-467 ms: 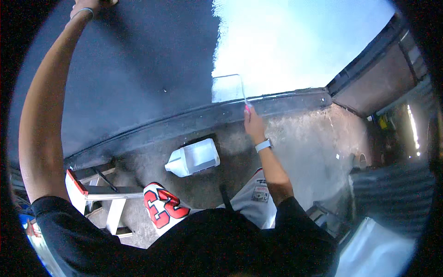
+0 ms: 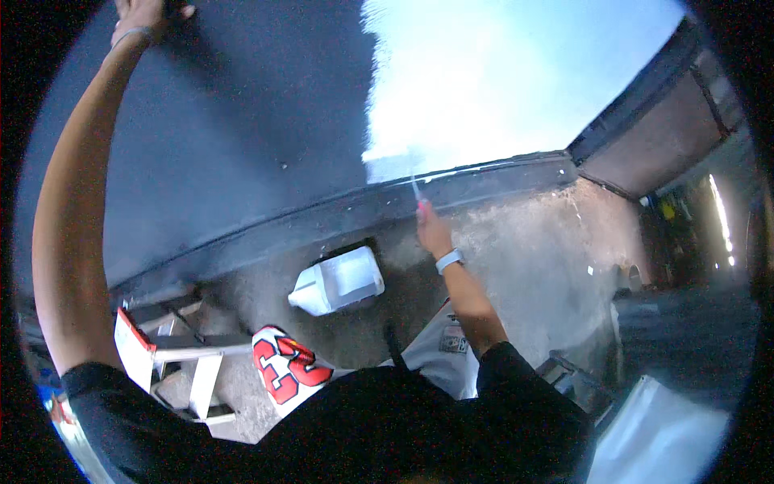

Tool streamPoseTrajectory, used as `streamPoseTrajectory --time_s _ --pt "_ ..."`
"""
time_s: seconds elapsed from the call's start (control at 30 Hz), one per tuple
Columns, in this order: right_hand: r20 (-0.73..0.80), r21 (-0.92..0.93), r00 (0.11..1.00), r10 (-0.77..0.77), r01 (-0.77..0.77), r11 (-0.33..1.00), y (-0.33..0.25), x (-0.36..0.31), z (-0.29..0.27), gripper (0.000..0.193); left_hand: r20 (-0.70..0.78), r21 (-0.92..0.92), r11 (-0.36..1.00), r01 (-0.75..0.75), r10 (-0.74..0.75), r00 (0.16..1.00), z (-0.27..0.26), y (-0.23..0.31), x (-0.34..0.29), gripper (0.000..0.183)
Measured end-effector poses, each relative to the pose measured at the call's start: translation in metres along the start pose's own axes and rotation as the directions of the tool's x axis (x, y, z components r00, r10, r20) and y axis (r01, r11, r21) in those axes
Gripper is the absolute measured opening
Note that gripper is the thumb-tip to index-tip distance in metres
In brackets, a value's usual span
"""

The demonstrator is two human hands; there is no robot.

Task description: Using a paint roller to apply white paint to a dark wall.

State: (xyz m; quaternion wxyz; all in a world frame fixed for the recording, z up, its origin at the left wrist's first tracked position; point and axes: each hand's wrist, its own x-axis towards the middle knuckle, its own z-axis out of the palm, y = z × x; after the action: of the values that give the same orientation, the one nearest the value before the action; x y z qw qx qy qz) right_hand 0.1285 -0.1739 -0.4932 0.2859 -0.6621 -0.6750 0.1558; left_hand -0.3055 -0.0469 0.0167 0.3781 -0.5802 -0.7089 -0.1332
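Observation:
My right hand (image 2: 434,231) is closed around the pink handle of a paint roller (image 2: 416,187), whose thin metal frame is blurred. The roller reaches the lower edge of a bright white painted area (image 2: 484,89) on the dark wall (image 2: 250,97). I cannot make out the roller's sleeve against the white. High at the left, my left hand (image 2: 147,14) rests against the dark wall with its fingers apart, partly cut off by the view's upper edge. Below the wall, a white plastic jug (image 2: 309,295) with a cut-out side lies on the floor.
A dark ledge (image 2: 492,179) runs along the wall's foot. A stepladder (image 2: 207,381) stands at the lower left, by my leg. At the right are a brown panel (image 2: 653,149), a dark corrugated sheet (image 2: 685,339) and a whitish sheet (image 2: 657,436).
My right hand has come down and slightly left with the paint roller, toward the ledge. My left hand stays on the wall, with more of its fingers now in view.

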Motion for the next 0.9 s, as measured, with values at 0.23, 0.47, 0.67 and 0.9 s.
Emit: streamPoseTrajectory --time_s 0.23,0.47,0.67,0.9 --pt "0.09 -0.064 0.993 0.079 -0.074 0.995 0.052 0.006 0.045 0.038 -0.458 -0.267 0.953 -0.142 0.004 0.889 0.048 -0.009 0.001 0.12" --pt "-0.029 0.231 0.998 0.05 -0.042 0.972 -0.005 -0.004 0.011 0.038 -0.37 -0.249 0.967 -0.047 -0.05 0.928 0.038 -0.004 -0.012 0.125" --pt "-0.157 0.164 0.987 -0.029 0.056 0.985 -0.049 0.014 -0.051 0.042 -0.249 -0.239 0.969 0.063 -0.124 0.961 0.019 0.003 -0.016 0.121" --pt "-0.343 0.159 0.916 -0.206 0.273 0.949 -0.105 0.044 -0.107 0.042 -0.192 -0.232 0.967 0.102 -0.149 0.97 0.018 0.005 -0.017 0.124"
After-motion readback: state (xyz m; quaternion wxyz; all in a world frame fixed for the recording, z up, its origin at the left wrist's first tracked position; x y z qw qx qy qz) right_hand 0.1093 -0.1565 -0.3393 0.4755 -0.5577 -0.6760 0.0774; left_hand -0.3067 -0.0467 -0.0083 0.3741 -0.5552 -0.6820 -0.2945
